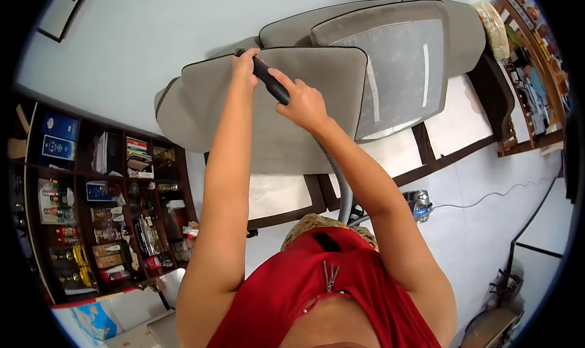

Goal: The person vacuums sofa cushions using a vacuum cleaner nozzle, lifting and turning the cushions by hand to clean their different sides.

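Observation:
A black vacuum cleaner handle (270, 83) slants across the front of a grey sofa cushion (286, 129), close to its top edge. My right hand (303, 102) is closed around the handle's lower part. At the upper end, my left hand (245, 69) has its fingers wrapped by the black nozzle tip (239, 52); part of its grip is hidden. From the handle a grey ribbed hose (342, 183) runs down behind my right forearm. The vacuum cleaner body (418, 206), silver and blue, stands on the floor to the right.
More cushions lean on the wall, one with a grey underside (402, 74). The sofa base (448, 123) is pale with dark wood. Left is a crowded dark shelf unit (85, 177); right, a wooden rack (536, 92). A power cord (481, 200) crosses the floor.

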`<state>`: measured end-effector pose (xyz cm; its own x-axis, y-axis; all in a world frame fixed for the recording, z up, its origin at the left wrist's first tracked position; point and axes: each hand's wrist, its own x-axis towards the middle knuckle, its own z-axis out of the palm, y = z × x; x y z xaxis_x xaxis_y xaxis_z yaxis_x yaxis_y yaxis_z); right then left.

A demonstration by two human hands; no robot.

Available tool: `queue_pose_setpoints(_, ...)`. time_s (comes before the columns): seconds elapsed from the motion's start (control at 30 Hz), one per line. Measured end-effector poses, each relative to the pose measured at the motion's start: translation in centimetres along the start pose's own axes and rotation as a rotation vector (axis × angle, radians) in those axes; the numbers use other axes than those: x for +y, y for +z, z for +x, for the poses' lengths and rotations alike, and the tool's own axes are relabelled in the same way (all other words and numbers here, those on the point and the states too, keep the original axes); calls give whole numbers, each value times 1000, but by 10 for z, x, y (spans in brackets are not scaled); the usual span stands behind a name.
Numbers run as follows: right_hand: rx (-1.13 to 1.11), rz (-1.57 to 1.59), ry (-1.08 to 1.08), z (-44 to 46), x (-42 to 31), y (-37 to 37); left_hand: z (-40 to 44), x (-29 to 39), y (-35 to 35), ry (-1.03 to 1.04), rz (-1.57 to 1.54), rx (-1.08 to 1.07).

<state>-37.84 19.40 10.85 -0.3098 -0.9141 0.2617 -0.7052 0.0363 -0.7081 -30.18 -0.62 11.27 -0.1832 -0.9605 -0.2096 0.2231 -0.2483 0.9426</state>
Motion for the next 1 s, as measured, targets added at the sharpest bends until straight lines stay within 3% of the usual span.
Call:
queue_pose_setpoints(0.07,94,14,-33,-5,14,-8,23,-27,11,38,-30,81)
queue_pose_setpoints(0.17,106,66,1,-24,29,-31,21,-57,41,-13,-62,36)
queue_pose_setpoints(0.4,101,137,152,-43,37,-70,-39,-50,108,-77,22,53)
queue_pose_setpoints(0.63,122,171,226,-65,44,-91,-52,-76,140,-10,144,59)
queue_pose_setpoints(0.73,171,141,196,-79,57,-97,-69,-85,155,-39,147,5)
queue_pose_setpoints(1.0,237,32,374,-126,57,-121,-109,-132,198,-78,54,-172)
